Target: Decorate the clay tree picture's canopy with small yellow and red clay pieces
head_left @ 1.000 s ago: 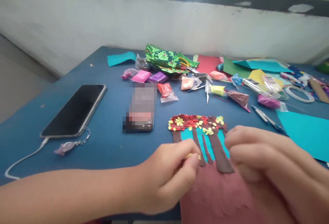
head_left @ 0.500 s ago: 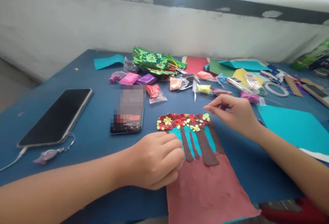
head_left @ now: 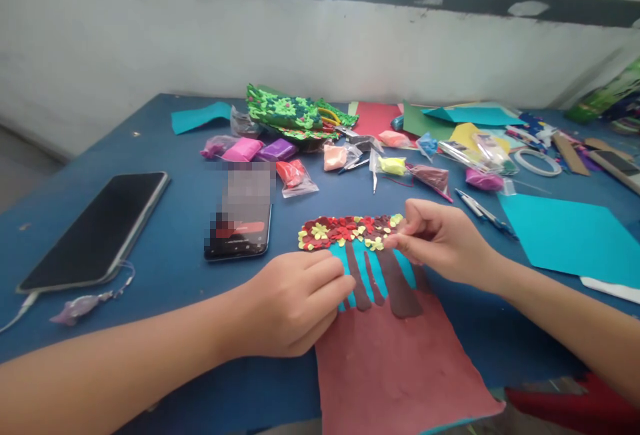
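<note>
A clay picture on a blue sheet (head_left: 395, 368) lies in front of me, with a brownish-red lower part and dark brown trunks (head_left: 400, 285). Along its top runs a band of small red, maroon and yellow clay flowers (head_left: 345, 230). My right hand (head_left: 440, 238) is at the right end of this band, thumb and forefinger pinched; what they hold, if anything, is too small to make out. Over the picture's left edge rests my left hand (head_left: 305, 302), its fingers curled in, and whatever lies inside them is hidden.
Two phones lie left, a large dark one (head_left: 95, 232) and a smaller lit one (head_left: 240, 228). Behind are bags of coloured clay (head_left: 295, 175), a green flowered piece (head_left: 285, 112) and a tape ring (head_left: 537, 162). A compass (head_left: 483, 212) and blue paper (head_left: 570, 235) lie right.
My right hand has moved down and left onto the right end of the flower band. The left hand stays by the picture's left edge. The view has shifted slightly.
</note>
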